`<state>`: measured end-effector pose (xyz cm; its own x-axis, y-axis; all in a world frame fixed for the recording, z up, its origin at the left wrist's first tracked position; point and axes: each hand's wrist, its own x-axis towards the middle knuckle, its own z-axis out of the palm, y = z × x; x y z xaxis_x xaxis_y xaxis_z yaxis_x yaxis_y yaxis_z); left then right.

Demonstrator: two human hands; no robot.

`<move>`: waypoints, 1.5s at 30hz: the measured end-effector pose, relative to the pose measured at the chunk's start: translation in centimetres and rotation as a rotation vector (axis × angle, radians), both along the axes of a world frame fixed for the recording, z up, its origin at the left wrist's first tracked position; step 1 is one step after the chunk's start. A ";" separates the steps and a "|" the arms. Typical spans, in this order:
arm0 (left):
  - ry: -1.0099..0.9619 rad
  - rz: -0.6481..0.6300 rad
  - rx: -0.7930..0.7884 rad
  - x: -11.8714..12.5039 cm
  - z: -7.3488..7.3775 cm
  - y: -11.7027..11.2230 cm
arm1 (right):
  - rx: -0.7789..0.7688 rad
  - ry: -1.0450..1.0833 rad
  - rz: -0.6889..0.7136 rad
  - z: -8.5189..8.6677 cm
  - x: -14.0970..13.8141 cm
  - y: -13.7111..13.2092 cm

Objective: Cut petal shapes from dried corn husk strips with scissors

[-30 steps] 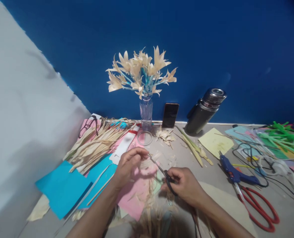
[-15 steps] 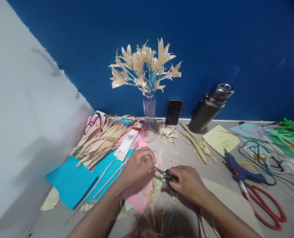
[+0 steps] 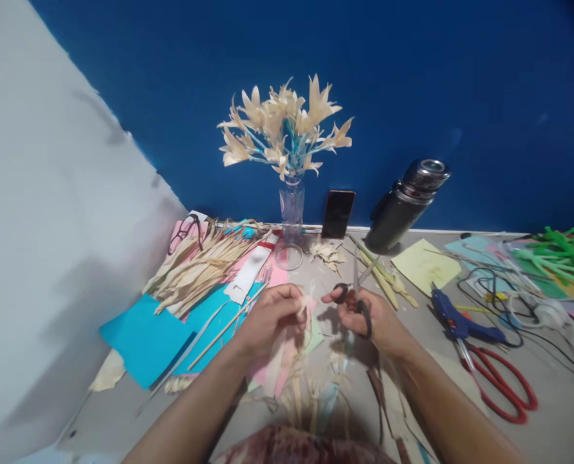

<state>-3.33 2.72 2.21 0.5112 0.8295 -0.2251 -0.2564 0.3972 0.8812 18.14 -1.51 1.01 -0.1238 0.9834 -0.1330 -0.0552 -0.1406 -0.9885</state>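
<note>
Between the thumb and fingers of my left hand [image 3: 275, 316] is a small pale piece of dried husk [image 3: 306, 304]. My right hand [image 3: 371, 317] has its fingers through the black handles of a small pair of scissors [image 3: 358, 283]. Their blades are spread and point up, away from the husk. Under and between my hands lie pink paper [image 3: 270, 370], a pale green paper piece and scattered husk scraps [image 3: 299, 393]. Directly beyond, a flat ring [image 3: 289, 257] rests by the foot of a clear vase [image 3: 291, 212] of pale husk flowers [image 3: 287, 122].
On the left, a bundle of dried husks [image 3: 200, 264] lies over blue paper [image 3: 146, 341] and a wooden stick [image 3: 224, 332]. A phone [image 3: 338, 214] and a dark flask [image 3: 405, 209] stand by the wall. A blue glue gun [image 3: 461, 319], cords and red-handled scissors [image 3: 504, 383] occupy the right.
My right hand has drawn the scissors back from my left hand and turned them upward, with the blades now apart. The left hand still pinches the pale piece.
</note>
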 end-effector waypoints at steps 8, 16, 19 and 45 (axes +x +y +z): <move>0.324 -0.132 0.288 2.1 -0.5 -1.8 | 0.014 -0.071 0.027 -0.4 -1.6 -0.9; 0.183 -0.092 0.282 2.2 -0.6 -2.1 | -0.022 0.127 -0.093 -0.6 -2.5 -1.1; -0.059 -0.051 0.142 2.0 -1.2 -1.8 | -0.025 0.282 -0.195 -0.8 -2.9 -0.9; -0.319 0.238 -0.044 1.2 -0.5 -1.2 | 0.074 -0.106 0.246 -1.0 -3.2 -2.4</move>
<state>-2.16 1.52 1.76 0.3556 0.9264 -0.1242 -0.6038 0.3291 0.7260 14.90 -3.90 0.01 -0.3492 0.9331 -0.0866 0.0754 -0.0641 -0.9951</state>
